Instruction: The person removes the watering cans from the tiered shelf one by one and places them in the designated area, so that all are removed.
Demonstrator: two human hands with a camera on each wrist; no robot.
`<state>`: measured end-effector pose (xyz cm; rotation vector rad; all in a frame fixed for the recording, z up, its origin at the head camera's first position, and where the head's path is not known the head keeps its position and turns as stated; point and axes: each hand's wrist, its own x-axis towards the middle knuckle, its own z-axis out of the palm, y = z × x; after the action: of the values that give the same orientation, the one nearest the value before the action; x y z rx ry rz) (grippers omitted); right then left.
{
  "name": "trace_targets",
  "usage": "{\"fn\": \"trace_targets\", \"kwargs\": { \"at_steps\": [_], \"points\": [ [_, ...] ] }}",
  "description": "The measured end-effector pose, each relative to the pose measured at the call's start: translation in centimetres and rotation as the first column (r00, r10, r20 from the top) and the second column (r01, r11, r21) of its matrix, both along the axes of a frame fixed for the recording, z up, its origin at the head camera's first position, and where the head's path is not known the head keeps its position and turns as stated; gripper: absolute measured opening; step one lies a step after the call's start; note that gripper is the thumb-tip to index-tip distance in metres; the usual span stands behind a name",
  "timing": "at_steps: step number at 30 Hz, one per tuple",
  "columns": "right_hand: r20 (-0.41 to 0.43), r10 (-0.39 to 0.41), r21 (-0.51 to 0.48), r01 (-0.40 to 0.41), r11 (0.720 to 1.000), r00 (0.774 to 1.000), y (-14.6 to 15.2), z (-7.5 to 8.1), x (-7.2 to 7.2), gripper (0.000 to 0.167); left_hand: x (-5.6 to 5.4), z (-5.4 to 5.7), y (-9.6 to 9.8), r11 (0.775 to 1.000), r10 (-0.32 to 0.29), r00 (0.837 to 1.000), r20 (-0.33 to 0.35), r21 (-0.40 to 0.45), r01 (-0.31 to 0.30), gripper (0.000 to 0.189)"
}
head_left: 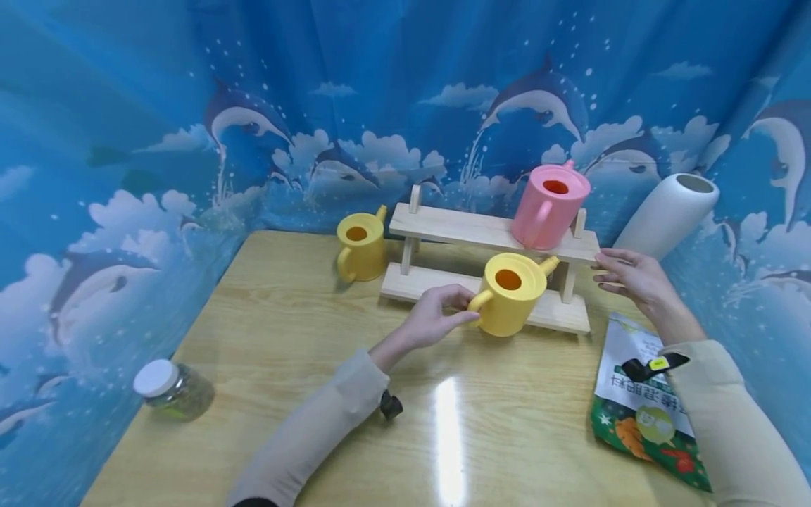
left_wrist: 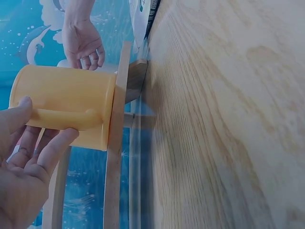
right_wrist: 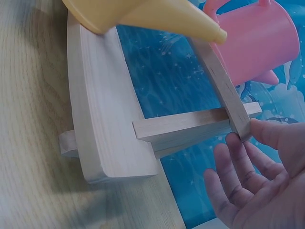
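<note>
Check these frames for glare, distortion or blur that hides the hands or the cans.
Head view: a bright glare streak on the table, bowed edges, both hands clear. Left wrist view: sharp, yellow watering can well lit. Right wrist view: right hand slightly soft.

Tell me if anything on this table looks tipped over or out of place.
The white-lidded jar lies on its side near the table's left edge, and the white roll leans tilted against the curtain behind the rack. The watering cans look upright; nothing spilled.
</note>
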<state>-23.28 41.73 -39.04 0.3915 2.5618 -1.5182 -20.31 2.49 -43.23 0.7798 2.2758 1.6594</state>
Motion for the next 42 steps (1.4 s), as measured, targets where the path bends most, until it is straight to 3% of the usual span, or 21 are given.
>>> {"fn": "trace_targets", "kwargs": {
  "at_steps": [12,18,23,31,39,42],
  "points": [
    [-0.005,0.008,0.012,-0.008,1.000,1.000,0.1,0.0,0.0,0.091,2.9,0.4,-4.8,0.997,0.047,0.997,0.053,0.062,-0.050,0.025],
    [-0.006,0.006,0.013,-0.006,1.000,1.000,0.1,0.0,0.0,0.090,4.4,1.6,-8.2,0.988,0.089,0.994,0.066,0.123,-0.097,0.026],
    [-0.006,0.010,-0.004,-0.010,1.000,1.000,0.2,0.0,0.0,0.090,4.8,3.0,-11.1,0.976,0.165,0.986,0.037,0.141,-0.169,0.031],
    [-0.010,0.009,-0.001,-0.009,1.000,1.000,0.2,0.0,0.0,0.090,3.5,5.2,-15.6,0.940,0.318,0.945,-0.073,0.155,-0.304,0.029],
    [-0.001,0.014,-0.018,-0.014,1.000,1.000,0.0,0.0,0.1,0.089,1.0,6.6,-19.6,0.871,0.479,0.872,-0.101,0.182,-0.457,0.031],
    [0.001,0.011,-0.023,-0.011,1.000,1.000,0.0,0.0,0.1,0.089,0.0,6.8,-21.0,0.836,0.521,0.850,-0.082,0.248,-0.489,0.029]
  ]
}}
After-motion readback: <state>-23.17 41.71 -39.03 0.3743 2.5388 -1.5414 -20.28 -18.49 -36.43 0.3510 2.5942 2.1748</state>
